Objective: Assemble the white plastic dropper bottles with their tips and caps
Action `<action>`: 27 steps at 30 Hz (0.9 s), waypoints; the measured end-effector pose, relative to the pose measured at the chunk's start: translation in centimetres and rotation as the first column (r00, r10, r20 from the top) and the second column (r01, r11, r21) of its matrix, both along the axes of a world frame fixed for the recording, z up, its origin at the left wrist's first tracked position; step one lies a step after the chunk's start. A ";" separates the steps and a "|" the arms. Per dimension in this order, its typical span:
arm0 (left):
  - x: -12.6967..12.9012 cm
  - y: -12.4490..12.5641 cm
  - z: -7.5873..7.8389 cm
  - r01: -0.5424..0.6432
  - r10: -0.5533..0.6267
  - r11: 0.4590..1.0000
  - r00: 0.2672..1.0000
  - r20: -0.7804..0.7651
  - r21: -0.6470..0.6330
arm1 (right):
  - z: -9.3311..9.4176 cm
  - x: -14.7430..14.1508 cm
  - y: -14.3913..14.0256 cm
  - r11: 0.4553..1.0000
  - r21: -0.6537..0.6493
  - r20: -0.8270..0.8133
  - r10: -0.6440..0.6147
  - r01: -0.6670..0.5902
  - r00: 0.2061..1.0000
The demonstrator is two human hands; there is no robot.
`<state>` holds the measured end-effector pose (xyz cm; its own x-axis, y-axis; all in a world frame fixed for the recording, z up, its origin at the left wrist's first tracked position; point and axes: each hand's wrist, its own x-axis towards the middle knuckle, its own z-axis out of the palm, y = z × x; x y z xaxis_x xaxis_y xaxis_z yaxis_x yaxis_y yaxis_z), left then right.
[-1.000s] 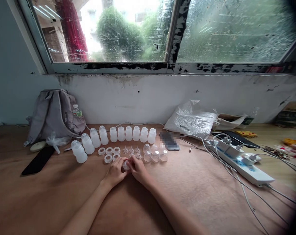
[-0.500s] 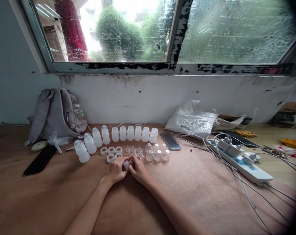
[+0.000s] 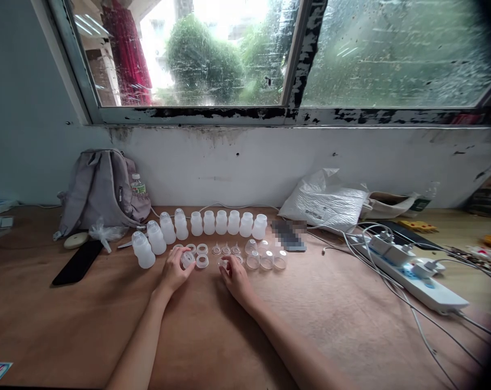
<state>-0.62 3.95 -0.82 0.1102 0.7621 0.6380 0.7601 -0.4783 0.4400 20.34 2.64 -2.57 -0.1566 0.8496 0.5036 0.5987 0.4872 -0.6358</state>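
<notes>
My left hand (image 3: 175, 272) is curled around a translucent baby bottle collar ring (image 3: 187, 261), thumb and fingers on either side of it. More white collar rings (image 3: 202, 261) lie beside and behind that hand. My right hand (image 3: 235, 277) bends its fingers down onto a clear silicone bottle nipple (image 3: 221, 263), partly hidden by the fingertips. Several other nipples (image 3: 226, 249) stand just behind it. To its right are transparent dome caps (image 3: 266, 261) in two rows. Frosted baby bottles (image 3: 221, 223) line up at the back; the capped ones (image 3: 156, 238) curve forward on the left.
A black phone (image 3: 78, 263), a grey backpack (image 3: 103, 187) and a knotted plastic bag (image 3: 107, 232) are on the left. At right lie a pixelated phone (image 3: 292, 239), a silver mailer bag (image 3: 324, 197), and a white power strip (image 3: 424, 281) with trailing cables.
My hands were together around a small clear ribbed part. They have separated: the left moved left to a collar ring, the right to a nipple. The view has shifted slightly.
</notes>
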 end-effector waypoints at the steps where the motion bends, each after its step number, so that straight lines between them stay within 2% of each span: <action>1: -0.8 0.2 -0.2 -0.015 0.015 1.000 1.000 0.004 -0.010 | -0.1 0.0 0.1 1.000 -0.005 0.020 0.003 -0.003 1.000; 6: -3.9 0.9 -1.4 -0.134 0.137 0.989 0.990 0.036 -0.065 | -0.4 -0.3 0.5 0.999 -0.035 0.116 -0.030 0.034 0.993; 10: -4.5 0.9 -2.1 -0.126 0.123 0.983 0.992 -0.034 -0.133 | -0.3 -1.0 1.1 0.991 -0.071 0.181 -0.097 0.111 0.979; 16: -4.1 0.8 -2.6 -0.187 0.173 0.975 0.977 -0.123 -0.118 | 0.1 -2.0 1.8 0.973 -0.111 0.301 -0.161 0.202 0.940; 23: -2.5 1.0 -2.7 -0.133 0.120 0.989 0.979 -0.164 -0.070 | 0.0 -2.2 2.3 0.968 -0.103 0.260 -0.193 0.227 0.946; 27: -1.6 1.3 -2.7 -0.148 0.130 0.986 0.969 -0.210 -0.073 | -0.1 -2.0 2.3 0.970 -0.104 0.209 -0.194 0.220 0.958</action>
<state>-2.27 5.28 -3.47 0.1205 0.8306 0.5436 0.8942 -0.3286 0.3040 18.29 4.97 -2.69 -0.0555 0.9280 0.3685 0.7968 0.2635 -0.5437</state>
